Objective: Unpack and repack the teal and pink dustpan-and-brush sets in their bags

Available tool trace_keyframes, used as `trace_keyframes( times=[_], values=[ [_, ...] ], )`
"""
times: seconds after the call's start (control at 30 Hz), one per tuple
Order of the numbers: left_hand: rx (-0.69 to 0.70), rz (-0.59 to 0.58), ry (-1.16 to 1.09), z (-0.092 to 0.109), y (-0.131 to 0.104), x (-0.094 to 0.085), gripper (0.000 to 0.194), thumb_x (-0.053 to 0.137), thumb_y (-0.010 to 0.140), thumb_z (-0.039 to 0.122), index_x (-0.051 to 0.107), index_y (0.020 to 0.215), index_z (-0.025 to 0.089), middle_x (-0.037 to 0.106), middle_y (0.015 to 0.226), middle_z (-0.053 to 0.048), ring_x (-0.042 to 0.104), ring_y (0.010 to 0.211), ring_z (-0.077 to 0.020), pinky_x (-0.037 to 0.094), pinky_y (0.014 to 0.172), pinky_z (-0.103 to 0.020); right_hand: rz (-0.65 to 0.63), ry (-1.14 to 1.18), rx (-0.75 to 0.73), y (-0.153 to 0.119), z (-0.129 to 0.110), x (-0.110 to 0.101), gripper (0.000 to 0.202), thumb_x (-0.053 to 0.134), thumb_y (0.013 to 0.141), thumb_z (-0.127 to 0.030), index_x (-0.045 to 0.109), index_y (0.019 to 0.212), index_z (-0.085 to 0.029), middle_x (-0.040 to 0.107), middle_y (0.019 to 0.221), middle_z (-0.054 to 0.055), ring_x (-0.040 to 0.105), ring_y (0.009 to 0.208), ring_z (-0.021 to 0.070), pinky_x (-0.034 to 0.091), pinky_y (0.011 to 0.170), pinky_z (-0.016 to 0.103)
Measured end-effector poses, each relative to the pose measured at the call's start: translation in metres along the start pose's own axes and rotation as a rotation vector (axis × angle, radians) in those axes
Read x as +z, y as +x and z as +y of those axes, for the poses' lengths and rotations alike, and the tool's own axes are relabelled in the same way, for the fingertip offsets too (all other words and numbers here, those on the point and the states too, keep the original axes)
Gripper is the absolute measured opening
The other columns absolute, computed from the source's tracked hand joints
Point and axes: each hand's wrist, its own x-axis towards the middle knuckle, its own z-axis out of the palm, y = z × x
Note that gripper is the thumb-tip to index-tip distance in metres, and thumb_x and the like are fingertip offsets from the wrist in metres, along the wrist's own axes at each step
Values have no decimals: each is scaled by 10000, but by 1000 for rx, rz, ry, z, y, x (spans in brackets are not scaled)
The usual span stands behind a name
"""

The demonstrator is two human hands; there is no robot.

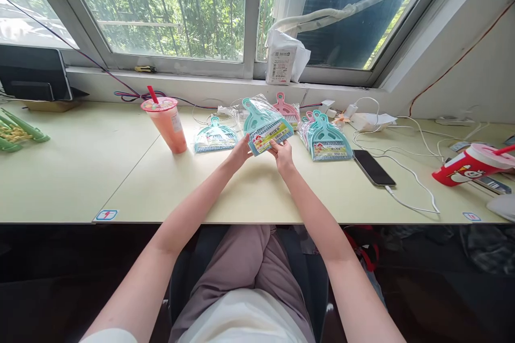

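Between my two hands, above the desk, is a teal mini dustpan and brush set [263, 124] in a clear plastic wrapper with a yellow label. My left hand [240, 151] grips its lower left edge; my right hand [282, 154] pinches its bottom edge from the right. A similar teal dustpan set [216, 136] lies on the desk to the left. Behind the held one, a pink dustpan set [284, 110] is partly covered. To the right lies a pile of wrapped sets with a teal dustpan set [329, 139] in front and pink handles behind it.
A tilted-looking pink drink cup [166, 126] with a red straw stands at left. On the right are a charging phone [374, 168], white cables [414, 174] and a red cup [469, 166]. A tissue pack [280, 67] sits on the sill; a black tablet [34, 72] stands far left.
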Motion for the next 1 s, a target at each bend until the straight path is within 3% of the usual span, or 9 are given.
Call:
trace_keyframes(
  times=[0.07,0.23,0.33,0.43,0.6,0.77,1.0],
  values=[
    [64,41,12,3,0,-1,708,734,723,645,559,1259,217,638,1304,-125,564,1258,-327,474,1016,-462,-13,-3,-11,0,0,0,313,729,763,-168,551,1018,-203,711,996,50,722,920,207,617,903,394],
    [166,197,87,4,-3,-3,907,871,594,308,434,1386,241,674,1207,-98,630,1140,-294,509,961,-437,-22,-13,-30,-5,3,5,311,748,753,-186,564,1003,-193,710,939,39,718,909,207,618,887,391],
    [200,277,109,0,-5,2,885,832,622,295,417,1403,255,664,1233,-88,624,1149,-289,530,920,-409,-10,5,-34,-7,4,7,325,751,750,-189,564,1016,-188,706,952,46,716,911,211,618,880,396],
    [189,246,74,-3,-5,7,772,820,645,310,484,1336,234,658,1258,-88,614,1175,-292,525,939,-406,21,28,-69,-9,3,9,359,746,758,-201,562,1067,-193,703,1009,55,710,947,215,616,884,398],
    [-13,112,23,-3,-2,11,490,821,687,362,635,1090,153,691,1186,-121,623,1169,-278,500,992,-400,81,45,-136,-9,1,8,419,728,779,-209,551,1158,-197,702,1045,67,697,1008,216,605,910,395],
    [-73,153,22,4,0,5,518,734,761,567,649,1067,157,704,1151,-126,646,1134,-283,539,904,-364,65,60,-120,-13,2,11,413,723,779,-199,546,1152,-191,701,1052,73,707,957,211,611,894,395],
    [36,187,-62,5,-3,3,396,768,751,305,636,1087,143,723,1081,-96,666,1080,-252,498,996,-394,13,67,-45,-16,7,16,372,740,759,-185,565,1087,-188,707,993,54,721,893,200,620,874,383]
  ],
)
